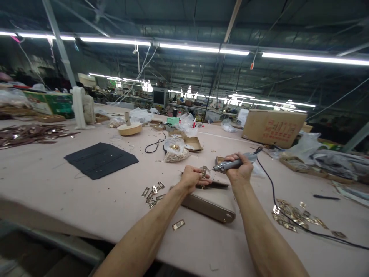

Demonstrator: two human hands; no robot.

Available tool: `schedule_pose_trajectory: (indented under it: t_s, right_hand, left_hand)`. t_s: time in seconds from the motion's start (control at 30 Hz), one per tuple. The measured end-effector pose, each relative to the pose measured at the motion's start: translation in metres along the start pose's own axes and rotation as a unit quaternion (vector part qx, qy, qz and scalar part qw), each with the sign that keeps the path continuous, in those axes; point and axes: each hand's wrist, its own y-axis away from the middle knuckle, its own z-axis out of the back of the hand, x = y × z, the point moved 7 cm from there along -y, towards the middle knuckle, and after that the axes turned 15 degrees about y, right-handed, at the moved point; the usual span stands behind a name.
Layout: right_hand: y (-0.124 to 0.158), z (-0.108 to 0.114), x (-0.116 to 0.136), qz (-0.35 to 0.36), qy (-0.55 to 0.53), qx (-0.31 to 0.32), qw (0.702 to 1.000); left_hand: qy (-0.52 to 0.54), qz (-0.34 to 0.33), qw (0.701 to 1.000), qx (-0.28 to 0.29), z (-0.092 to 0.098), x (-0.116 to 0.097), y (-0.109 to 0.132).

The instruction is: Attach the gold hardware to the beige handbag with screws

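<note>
My right hand (240,169) is wrapped around a grey electric screwdriver (232,164) with a black cord. Its tip points left, close to a small metal frame plate (204,171) that my left hand (193,179) pinches between thumb and fingers. Beneath both hands lies a taupe bag (207,206) on its side, a flap edge raised near my left fingers. Loose metal frame plates (152,196) lie left of the bag, and a single plate (178,224) sits in front of it. A bigger heap of plates (291,215) is at the right.
Beyond the bag stand a plastic bag of small parts (176,150) and a small open box (220,161). A black sheet (100,159) lies left, near a white fan (82,107) and a tape roll (129,129). A carton (273,129) is at back right. The cord crosses the right side.
</note>
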Motion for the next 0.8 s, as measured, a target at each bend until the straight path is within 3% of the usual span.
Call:
schedule_pose_trajectory:
  t_s: [0.2, 0.8]
  right_hand:
    - [-0.002, 0.003, -0.023, -0.01, -0.017, 0.014, 1.0]
    - [-0.003, 0.009, -0.027, 0.003, 0.017, 0.017, 1.0]
  left_hand:
    - [0.005, 0.013, 1.0, -0.013, -0.001, -0.003, 0.004]
    - [0.012, 0.01, 1.0, -0.013, -0.001, -0.003, 0.004]
